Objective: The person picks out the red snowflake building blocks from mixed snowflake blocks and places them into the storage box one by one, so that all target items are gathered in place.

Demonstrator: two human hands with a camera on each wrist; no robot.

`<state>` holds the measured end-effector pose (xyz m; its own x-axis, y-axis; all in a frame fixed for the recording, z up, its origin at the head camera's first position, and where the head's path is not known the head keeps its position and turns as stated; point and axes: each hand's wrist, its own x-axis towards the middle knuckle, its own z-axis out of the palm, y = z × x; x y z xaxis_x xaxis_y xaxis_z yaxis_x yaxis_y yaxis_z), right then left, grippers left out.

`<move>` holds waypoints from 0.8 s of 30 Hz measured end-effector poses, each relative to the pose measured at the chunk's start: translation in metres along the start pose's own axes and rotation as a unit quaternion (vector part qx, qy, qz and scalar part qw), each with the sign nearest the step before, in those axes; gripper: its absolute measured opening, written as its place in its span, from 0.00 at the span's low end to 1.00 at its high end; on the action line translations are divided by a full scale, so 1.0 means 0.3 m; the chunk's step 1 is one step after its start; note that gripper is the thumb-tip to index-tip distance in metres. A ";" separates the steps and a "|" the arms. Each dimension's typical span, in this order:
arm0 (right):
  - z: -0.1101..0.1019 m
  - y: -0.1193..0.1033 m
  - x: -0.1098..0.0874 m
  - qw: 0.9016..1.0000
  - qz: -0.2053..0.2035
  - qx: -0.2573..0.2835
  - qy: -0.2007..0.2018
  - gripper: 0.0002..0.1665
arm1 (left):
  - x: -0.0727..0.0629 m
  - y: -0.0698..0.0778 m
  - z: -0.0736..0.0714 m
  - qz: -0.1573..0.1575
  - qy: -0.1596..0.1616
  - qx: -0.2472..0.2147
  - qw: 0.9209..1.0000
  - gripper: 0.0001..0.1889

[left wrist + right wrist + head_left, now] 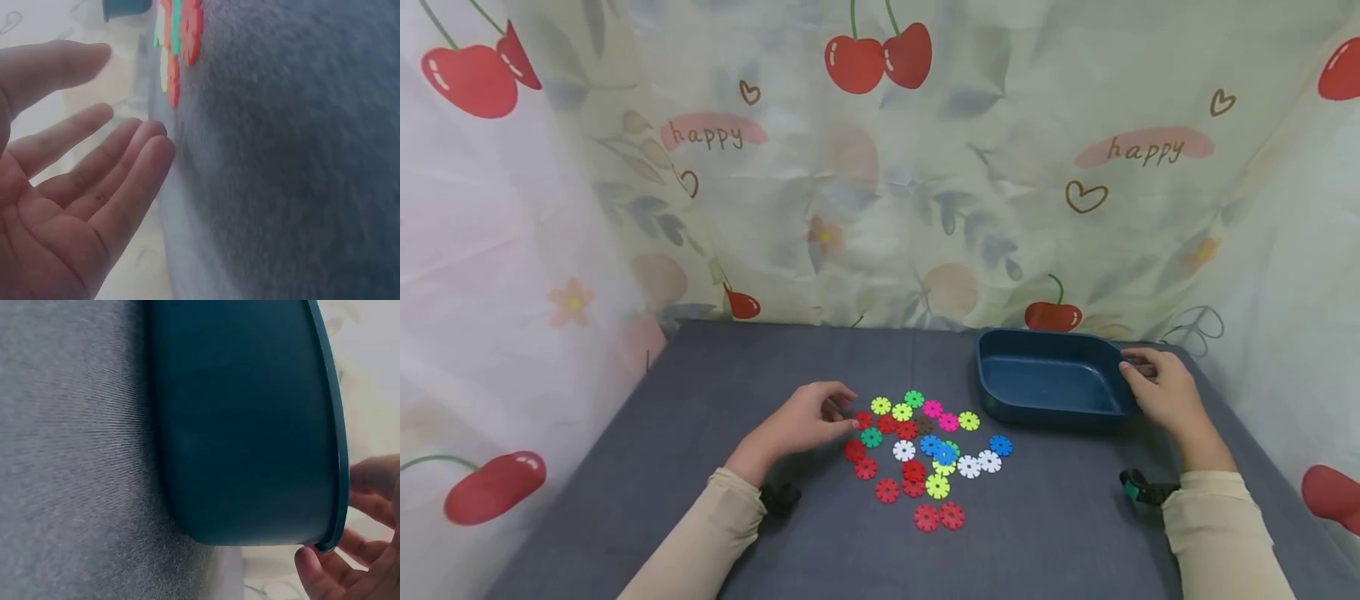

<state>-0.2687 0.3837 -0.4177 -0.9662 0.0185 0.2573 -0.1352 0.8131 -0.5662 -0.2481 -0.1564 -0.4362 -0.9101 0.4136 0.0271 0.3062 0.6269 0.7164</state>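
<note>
Several small notched plastic snowflake discs [927, 517] in red, yellow, green, pink, blue, white and brown lie spread over the middle of the cloth, some overlapping. My left hand [808, 421] hovers at the left edge of the spread, beside a red disc [863, 421]. In the left wrist view its fingers [128, 206] are spread loosely, and nothing is between them and the thumb. A deep blue rectangular tray [1052, 414] stands at the back right, with a bare inside. My right hand [1165, 396] grips its right rim, thumb and fingers [362, 547] at the corner.
A dark grey cloth [760, 358] covers the table. Behind it and at both sides hangs a printed curtain [887, 208] with cherries and leaves. A thin looped cord [1206, 325] shows near the back right corner.
</note>
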 end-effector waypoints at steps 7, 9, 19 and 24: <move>0.006 0.038 0.013 0.995 0.084 0.045 -0.003 0.30 | 0.024 0.006 0.014 -0.004 -0.021 0.013 1.000 0.22; 0.012 0.046 0.010 0.993 0.103 0.057 -0.010 0.30 | 0.021 0.003 0.017 -0.008 -0.025 0.014 1.000 0.22; 0.012 0.099 -0.002 0.973 0.160 0.162 -0.041 0.36 | 0.016 -0.014 0.028 -0.020 -0.038 -0.005 0.999 0.23; 0.008 0.112 -0.002 0.962 0.190 0.192 -0.049 0.38 | 0.027 -0.006 0.042 -0.008 -0.042 0.012 0.999 0.24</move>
<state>-0.2732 0.4096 -0.4387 -0.9754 0.2017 -0.0885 0.1778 0.4837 -0.8570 -0.2523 -0.1459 -0.4461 -0.8887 0.4564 -0.0437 0.2994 0.6498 0.6987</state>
